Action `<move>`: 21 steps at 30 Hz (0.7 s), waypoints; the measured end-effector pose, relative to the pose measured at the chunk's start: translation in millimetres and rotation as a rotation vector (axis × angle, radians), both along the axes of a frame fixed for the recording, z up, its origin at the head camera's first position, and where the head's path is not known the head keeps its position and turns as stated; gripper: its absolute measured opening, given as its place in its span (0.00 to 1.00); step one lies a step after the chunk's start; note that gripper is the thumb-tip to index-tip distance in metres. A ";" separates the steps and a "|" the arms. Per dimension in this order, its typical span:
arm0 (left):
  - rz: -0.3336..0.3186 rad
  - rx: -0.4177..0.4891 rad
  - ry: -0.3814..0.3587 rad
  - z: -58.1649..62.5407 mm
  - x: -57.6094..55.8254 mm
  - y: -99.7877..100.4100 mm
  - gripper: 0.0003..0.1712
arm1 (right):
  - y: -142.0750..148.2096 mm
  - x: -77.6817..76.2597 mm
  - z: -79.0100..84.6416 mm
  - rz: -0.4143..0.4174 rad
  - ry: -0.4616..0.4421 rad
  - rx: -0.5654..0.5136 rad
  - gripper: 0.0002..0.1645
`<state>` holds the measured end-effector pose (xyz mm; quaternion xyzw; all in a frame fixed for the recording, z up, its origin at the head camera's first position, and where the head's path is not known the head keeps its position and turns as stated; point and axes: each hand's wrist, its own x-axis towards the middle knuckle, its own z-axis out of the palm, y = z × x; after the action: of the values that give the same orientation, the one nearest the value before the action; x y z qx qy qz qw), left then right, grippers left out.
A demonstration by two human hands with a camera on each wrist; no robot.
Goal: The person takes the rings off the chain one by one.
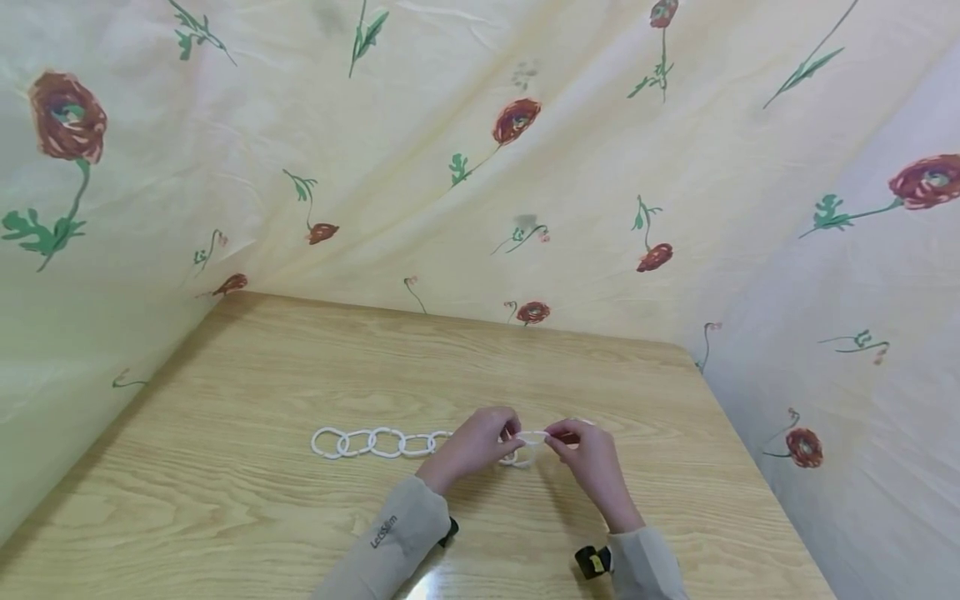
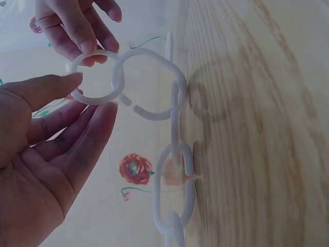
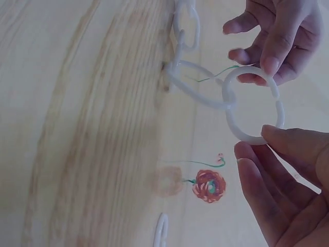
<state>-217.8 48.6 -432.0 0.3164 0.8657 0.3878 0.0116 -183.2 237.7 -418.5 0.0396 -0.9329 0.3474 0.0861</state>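
Note:
Both hands pinch one white plastic ring link at the right end of a chain of white links. My left hand holds the ring's left side between thumb and fingertips. On the other side, my right hand grips it the same way. A small split shows in the ring in the right wrist view. It passes through the neighbouring link, which has a gap of its own in the left wrist view. That link is partly raised, while the chain's left part lies on the table.
The wood-grain table spreads around the hands. A separate white link lies on it near the right hand. Flower-patterned cloth hangs behind the table and along both sides.

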 end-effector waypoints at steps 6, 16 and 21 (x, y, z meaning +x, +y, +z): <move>-0.009 -0.029 0.013 1.2 1.7 -4.7 0.24 | -0.1 2.1 4.0 0.004 0.029 0.027 0.04; -0.059 0.017 -0.199 -3.0 -3.7 -2.1 0.32 | -3.9 5.3 15.5 0.027 0.074 0.051 0.04; -0.064 0.034 -0.239 -7.1 -5.5 -2.2 0.35 | -6.6 5.9 22.8 0.032 0.066 0.025 0.04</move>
<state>-223.3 46.4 -439.1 0.2952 0.8409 0.4369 0.1218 -177.3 231.1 -395.7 0.0671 -0.9332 0.3354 0.1106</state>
